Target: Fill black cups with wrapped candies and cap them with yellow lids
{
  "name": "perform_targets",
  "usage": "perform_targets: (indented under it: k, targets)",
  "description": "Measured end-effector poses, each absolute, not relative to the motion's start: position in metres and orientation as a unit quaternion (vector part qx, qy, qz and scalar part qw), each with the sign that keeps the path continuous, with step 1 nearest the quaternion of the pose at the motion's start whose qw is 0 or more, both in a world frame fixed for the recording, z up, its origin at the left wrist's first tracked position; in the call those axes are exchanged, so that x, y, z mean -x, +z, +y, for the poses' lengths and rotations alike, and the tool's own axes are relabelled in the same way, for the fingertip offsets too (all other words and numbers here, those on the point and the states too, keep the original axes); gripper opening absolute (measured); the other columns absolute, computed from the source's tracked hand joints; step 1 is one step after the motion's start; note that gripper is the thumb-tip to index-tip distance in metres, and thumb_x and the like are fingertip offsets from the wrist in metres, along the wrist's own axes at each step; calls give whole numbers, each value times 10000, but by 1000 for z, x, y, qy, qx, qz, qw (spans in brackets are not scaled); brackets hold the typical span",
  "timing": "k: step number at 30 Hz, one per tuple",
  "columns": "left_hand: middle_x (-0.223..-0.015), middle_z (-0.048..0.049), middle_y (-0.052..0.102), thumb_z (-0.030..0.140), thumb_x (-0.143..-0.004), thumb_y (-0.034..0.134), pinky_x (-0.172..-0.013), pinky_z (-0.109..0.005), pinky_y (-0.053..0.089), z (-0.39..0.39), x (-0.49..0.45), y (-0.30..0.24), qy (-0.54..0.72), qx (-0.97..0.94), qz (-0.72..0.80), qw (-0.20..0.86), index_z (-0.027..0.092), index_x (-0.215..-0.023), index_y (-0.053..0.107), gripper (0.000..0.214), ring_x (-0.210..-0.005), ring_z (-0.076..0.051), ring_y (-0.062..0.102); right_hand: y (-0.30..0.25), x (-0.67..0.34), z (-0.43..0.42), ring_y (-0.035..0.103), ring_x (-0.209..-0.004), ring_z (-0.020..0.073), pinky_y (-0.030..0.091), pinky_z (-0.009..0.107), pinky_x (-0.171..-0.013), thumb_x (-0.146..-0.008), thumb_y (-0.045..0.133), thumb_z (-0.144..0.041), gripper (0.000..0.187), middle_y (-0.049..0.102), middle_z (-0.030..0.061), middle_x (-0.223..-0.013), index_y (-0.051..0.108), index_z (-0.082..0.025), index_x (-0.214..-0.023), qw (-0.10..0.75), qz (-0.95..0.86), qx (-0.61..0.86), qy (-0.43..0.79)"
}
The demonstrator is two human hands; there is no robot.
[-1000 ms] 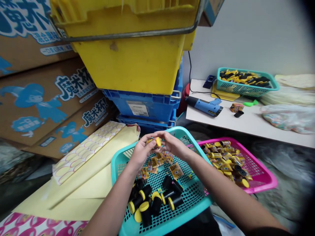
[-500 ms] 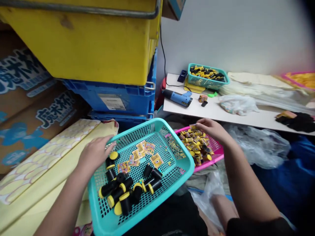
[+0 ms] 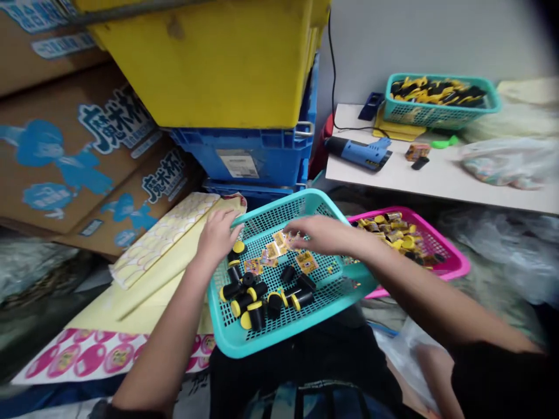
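Printed cardboard cartons [image 3: 56, 169] and a yellow plastic crate [image 3: 196, 70] fill the background. The right hand [image 3: 321, 234], fingers open, hovers just over small orange foil sachets [image 3: 274, 251], seemingly light and soft, best pinched by an edge, inside a teal mesh basket [image 3: 231, 346]. The left hand [image 3: 217, 235], fingers open, lies at its rim, near stiff black yellow-capped cylinders [image 3: 255, 315].
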State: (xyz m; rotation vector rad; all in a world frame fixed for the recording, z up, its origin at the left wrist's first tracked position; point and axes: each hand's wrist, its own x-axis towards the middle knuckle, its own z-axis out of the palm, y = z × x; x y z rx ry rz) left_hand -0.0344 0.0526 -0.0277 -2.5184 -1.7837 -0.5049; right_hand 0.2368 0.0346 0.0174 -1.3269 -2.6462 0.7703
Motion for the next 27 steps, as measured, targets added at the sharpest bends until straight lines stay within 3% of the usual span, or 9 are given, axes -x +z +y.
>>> perform_targets:
  k: [2, 4, 7, 15, 18, 20, 24, 27]
  targets:
    - [-1089, -96, 678, 318, -878, 505, -952, -406, 416, 41, 28, -25, -189, 809, -557, -27, 176, -1102, 651, 302, -1051, -264, 568, 0, -193, 36, 637, -947, 240, 492, 343, -788, -847, 580, -273, 260, 690, 92, -1045, 669, -218, -1085, -65, -902, 364, 223]
    - [-1023, -72, 703, 307, -875, 513, -911, -393, 447, 31, 25, -24, -188, 811, -548, -82, 200, -1012, 683, 243, -991, -246, 601, -22, -166, 40, 620, -989, 272, 490, 360, -797, -857, 560, -276, 277, 668, 133, -1055, 664, -167, -1089, -92, -916, 356, 160]
    - [-993, -67, 716, 295, -863, 526, -886, -380, 469, 22, 23, -28, -174, 809, -543, -143, 200, -955, 699, 217, -962, -237, 626, -50, -156, 51, 609, -1009, 292, 495, 347, -779, -856, 549, -244, 305, 619, 183, -1107, 638, -98, -1109, -73, -907, 402, 105]
    - [-971, -77, 727, 262, -867, 501, -865, -379, 481, 28, 7, -40, -128, 812, -545, -164, 190, -953, 703, 231, -923, -242, 652, -68, -177, 76, 629, -907, 249, 476, 301, -737, -893, 493, -238, 229, 661, 143, -958, 672, -120, -973, -31, -893, 435, 107]
    - [-973, -94, 730, 230, -866, 476, -857, -390, 479, 32, -3, -41, -96, 820, -538, -170, 181, -942, 706, 247, -919, -258, 657, -69, -176, 70, 567, -1009, 268, 456, 333, -816, -844, 593, -379, 337, 617, 142, -1079, 643, -137, -1073, -2, -910, 398, 117]
    - [-986, -98, 729, 237, -873, 453, -853, -389, 477, 34, -6, -41, -103, 813, -546, -173, 179, -964, 698, 268, -923, -260, 656, -72, -174, 66, 517, -1059, 288, 433, 364, -857, -778, 678, -379, 405, 587, 150, -1121, 640, -133, -1097, 29, -917, 367, 152]
    - [-976, -75, 732, 290, -869, 456, -842, -374, 476, 35, -5, -42, -133, 790, -568, -189, 205, -941, 695, 264, -902, -251, 658, -76, -172, 69, 491, -1070, 294, 407, 387, -859, -762, 701, -237, 185, 590, 142, -1091, 695, -129, -912, 76, -900, 369, 219]
    - [-932, -66, 731, 339, -854, 475, -850, -370, 473, 35, -1, -42, -191, 753, -598, -198, 213, -842, 688, 249, -914, -250, 652, -75, -172, 75, 549, -981, 236, 427, 331, -806, -788, 684, -281, 159, 631, 93, -985, 681, -137, -856, 96, -880, 387, 257]
